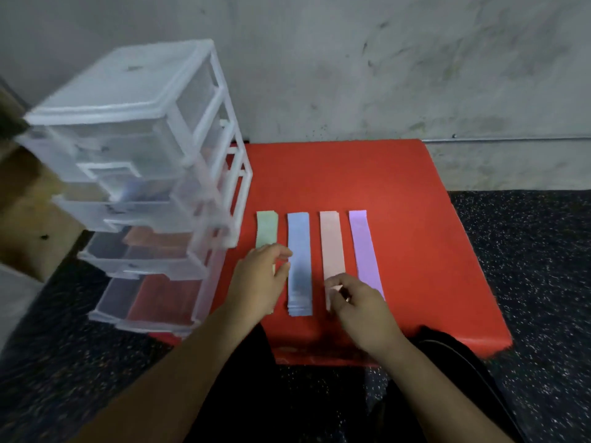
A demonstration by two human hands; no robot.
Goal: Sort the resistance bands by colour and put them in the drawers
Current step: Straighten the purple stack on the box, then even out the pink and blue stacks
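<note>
Four stacks of flat resistance bands lie side by side on a red mat point(367, 174): green point(267, 227), blue point(299, 247), peach point(332, 241) and purple point(363, 241). My left hand point(259, 279) lies over the near part of the green stack, fingers loosely curled; whether it holds a band is hidden. My right hand point(358, 302) pinches the near end of the peach stack. A clear plastic drawer tower point(134, 129) stands at the mat's left edge with its drawers pulled out in steps.
A grey concrete wall rises behind the mat. Dark speckled floor surrounds it. The tower's lower drawers point(153, 295) jut toward me at the left. A brown wooden piece point(28, 219) stands left of the tower. My dark-clothed legs are at the bottom.
</note>
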